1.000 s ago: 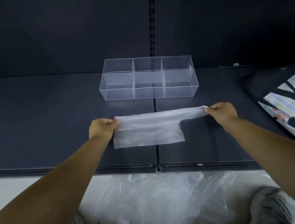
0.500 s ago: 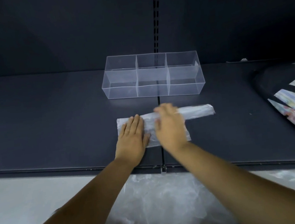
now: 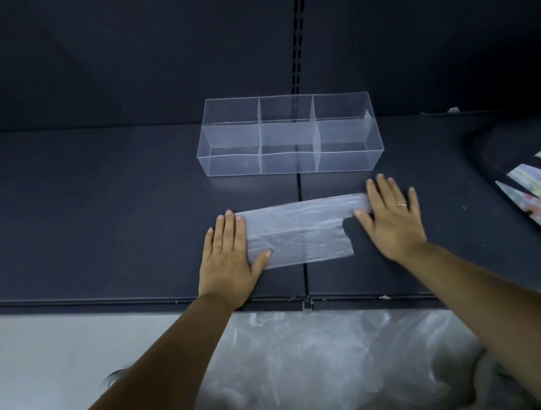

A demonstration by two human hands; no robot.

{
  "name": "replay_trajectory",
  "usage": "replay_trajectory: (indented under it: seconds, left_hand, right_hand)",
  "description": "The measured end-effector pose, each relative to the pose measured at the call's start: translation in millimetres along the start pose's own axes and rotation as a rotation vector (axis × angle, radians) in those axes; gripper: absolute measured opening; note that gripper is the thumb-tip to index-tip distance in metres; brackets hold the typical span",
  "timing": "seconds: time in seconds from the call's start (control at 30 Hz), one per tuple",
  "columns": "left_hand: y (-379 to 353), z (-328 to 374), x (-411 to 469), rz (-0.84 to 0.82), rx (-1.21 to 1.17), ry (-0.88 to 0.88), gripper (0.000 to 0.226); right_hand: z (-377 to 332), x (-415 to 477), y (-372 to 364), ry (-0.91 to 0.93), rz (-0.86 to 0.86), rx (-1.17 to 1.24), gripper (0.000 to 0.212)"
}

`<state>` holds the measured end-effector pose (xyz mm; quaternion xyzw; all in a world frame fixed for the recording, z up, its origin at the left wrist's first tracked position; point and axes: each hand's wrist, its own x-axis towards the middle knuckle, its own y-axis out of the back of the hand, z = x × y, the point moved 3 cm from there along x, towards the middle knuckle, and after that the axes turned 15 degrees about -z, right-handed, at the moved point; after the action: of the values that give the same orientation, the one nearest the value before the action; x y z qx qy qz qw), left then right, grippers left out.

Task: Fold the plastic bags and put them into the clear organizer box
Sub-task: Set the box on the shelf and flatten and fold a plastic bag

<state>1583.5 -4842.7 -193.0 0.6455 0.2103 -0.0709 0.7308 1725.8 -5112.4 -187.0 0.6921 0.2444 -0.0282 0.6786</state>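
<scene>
- A pale striped panel (image 3: 540,192) on a dark item (image 3: 494,150) at the right edge of the shelf (image 3: 92,209) carries large black block letters, cut off by the frame.
- The upper strokes look like part of an "M" or "W"; the lower marks are too partial to name.
- No whole word, brand or number can be read.

A flattened plastic bag (image 3: 300,235) lies on the dark shelf (image 3: 92,209). The left hand (image 3: 226,258) presses flat on its 9 o'clock end, and the right hand (image 3: 392,224) presses flat on its 3 o'clock end. The clear organizer box (image 3: 229,155) stands at the bag's 12 o'clock, apart from it. A heap of loose plastic bags (image 3: 316,369) lies at 6 o'clock, below the shelf edge.
</scene>
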Motion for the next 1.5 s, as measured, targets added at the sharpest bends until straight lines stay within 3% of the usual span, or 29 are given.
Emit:
replay_trajectory:
  seconds: [0.07, 0.13, 0.23, 0.33, 0.4, 0.53, 0.63, 0.7, 0.8, 0.9, 0.97, 1.03, 1.13, 1.2, 1.3, 1.43, 1.5]
  left_hand:
    - [3.3, -0.2, -0.8, -0.018, 0.01, -0.005, 0.095]
    - [8.4, 2.0, -2.7, -0.014, 0.031, -0.012, 0.092]
    - [14.1, 19.2, -12.1, 0.06, 0.034, -0.159, 0.078]
    - [9.2, 52.9, -25.3, 0.011, -0.007, -0.379, 0.072]
    - [3.2, 66.6, -31.9, -0.027, -0.038, -0.4, 0.071]
    - [2.8, 72.1, -36.1, 0.018, -0.143, -0.313, 0.067]
    - [12.1, 79.0, -39.6, 0.092, -0.175, -0.302, 0.05]
    - [17.7, 88.4, -44.6, 0.152, -0.126, -0.336, 0.033]
    - [21.1, 98.5, -52.3, 0.155, -0.066, -0.308, 0.033]
    - [26.6, 107.7, -61.3, 0.189, -0.023, -0.316, 0.027]
    - [26.4, 110.3, -64.9, 0.206, -0.042, -0.315, 0.022]
    - [22.7, 105.6, -67.3, 0.212, -0.134, -0.328, 0.008]
    - [15.1, 86.0, -66.7, 0.18, -0.19, -0.262, 0.024]
    - [15.2, 67.9, -69.5, 0.212, -0.255, -0.233, 0.027]
    - [18.1, 39.6, -72.4, 0.203, -0.565, -0.154, 0.012]
    - [18.6, 13.8, -61.8, 0.054, -1.033, 0.061, 0.018]
    - [18.1, 7.9, -55.7, 0.032, -1.109, 0.136, 0.02]
  right_hand:
    - [0.3, -13.6, 12.8, 0.002, 0.135, 0.049, 0.063]
    - [-11.4, -36.8, 21.3, 0.141, 0.235, 0.155, 0.046]
    - [-31.2, -67.7, 10.1, 0.341, 0.105, 0.189, 0.027]
    - [-37.2, -74.5, 1.8, 0.292, 0.042, 0.237, 0.014]
    - [-43.0, -71.8, 4.7, 0.244, 0.049, 0.294, 0.003]
    - [-50.9, -70.1, 6.6, 0.182, -0.043, 0.277, 0.013]
    - [-39.6, -82.1, 11.6, 0.192, -0.113, 0.341, 0.019]
    - [-28.2, -91.4, 16.3, 0.187, -0.101, 0.352, 0.021]
    - [-19.1, -104.3, 23.2, 0.196, -0.01, 0.292, 0.016]
    - [-32.3, -111.1, 19.8, 0.391, -0.075, 0.148, 0.08]
    - [-44.9, -110.3, 10.0, 0.466, -0.105, 0.058, 0.08]
    - [-49.9, -104.7, 3.4, 0.453, -0.073, 0.049, 0.053]
    - [-45.3, -97.9, 5.7, 0.443, 0.034, 0.182, 0.017]
    - [-35.9, -91.9, 9.2, 0.392, 0.043, 0.319, 0.014]
    - [-21.2, -77.7, 14.0, 0.283, -0.058, 0.553, 0.012]
    - [-15.6, -56.7, 20.3, 0.177, -0.116, 0.783, 0.03]
    - [-16.5, -48.1, 20.3, 0.113, -0.16, 0.879, 0.038]
